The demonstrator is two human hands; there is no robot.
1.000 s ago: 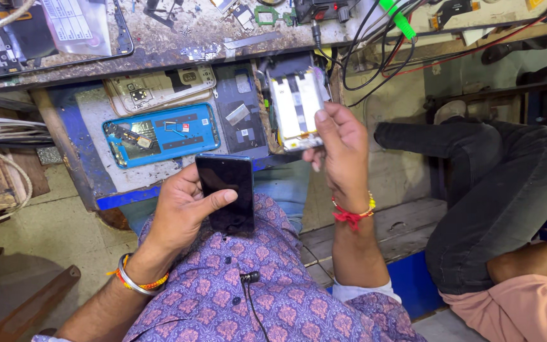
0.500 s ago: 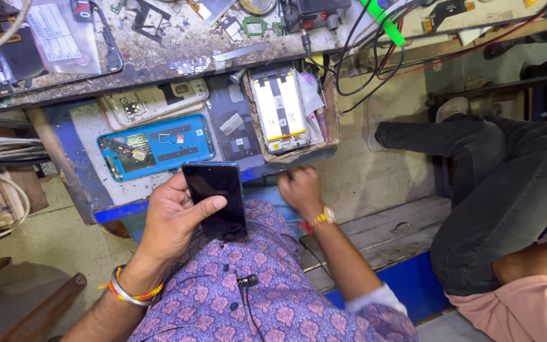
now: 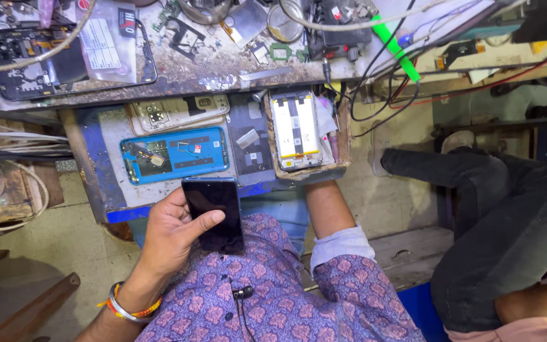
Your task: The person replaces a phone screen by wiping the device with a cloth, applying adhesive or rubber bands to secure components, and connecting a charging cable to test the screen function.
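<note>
My left hand (image 3: 172,234) grips a black phone (image 3: 213,212) with a dark screen over my lap, thumb lying across the glass. Just beyond it a pulled-out drawer holds a blue phone back cover (image 3: 175,155), a beige phone frame (image 3: 178,111) and a small wooden tray (image 3: 343,136). An opened phone with a white battery (image 3: 295,130) lies in that tray. My right forearm (image 3: 324,206) reaches up beneath the tray's near edge, and the hand itself is hidden under it.
The worn workbench (image 3: 210,73) above is crowded with parts, cables, a green tool (image 3: 397,47) and a black phone frame (image 3: 26,63). Another person's leg in dark trousers (image 3: 495,215) stretches across the right. Cables hang at the left.
My right hand left the opened phone in the tray, dropped toward my lap, then went out of sight under the tray. The black phone stayed in my left hand.
</note>
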